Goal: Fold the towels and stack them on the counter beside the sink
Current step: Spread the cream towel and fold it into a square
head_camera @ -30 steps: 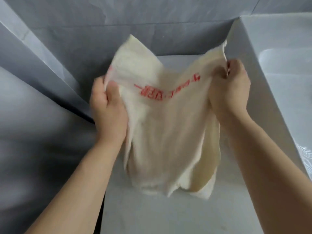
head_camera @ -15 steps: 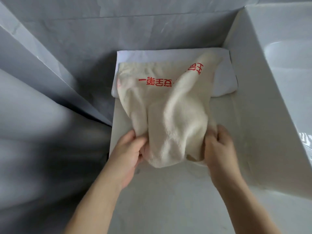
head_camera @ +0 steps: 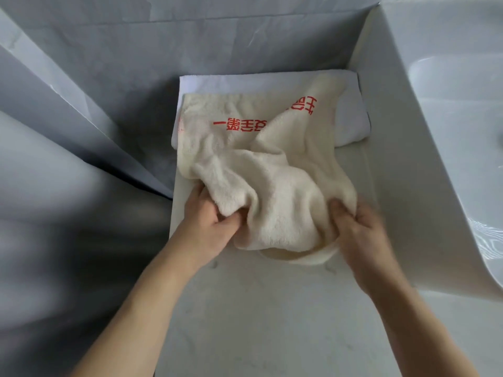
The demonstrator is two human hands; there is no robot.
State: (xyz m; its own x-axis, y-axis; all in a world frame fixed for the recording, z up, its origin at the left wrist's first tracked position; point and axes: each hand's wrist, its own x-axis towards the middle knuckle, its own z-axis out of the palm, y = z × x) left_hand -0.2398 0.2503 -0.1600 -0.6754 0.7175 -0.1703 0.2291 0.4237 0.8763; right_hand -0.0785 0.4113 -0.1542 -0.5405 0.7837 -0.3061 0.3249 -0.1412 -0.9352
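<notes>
A cream towel with red lettering (head_camera: 261, 170) lies crumpled on the pale counter (head_camera: 272, 308). Its far part rests on a folded white towel (head_camera: 351, 115) at the back of the counter. My left hand (head_camera: 209, 227) grips the towel's near left edge, fingers curled into the cloth. My right hand (head_camera: 356, 229) grips the near right edge, its fingertips tucked under the fabric. The near part of the cream towel bunches up between my two hands.
A white sink (head_camera: 441, 131) rises along the counter's right side, its basin at the far right. Grey marble wall panels (head_camera: 136, 63) stand behind and to the left. The counter's left edge drops off beside my left forearm.
The cream towel went from held up in the air to lying on the counter and white towel. Both hands came down and toward me, now gripping its near edge.
</notes>
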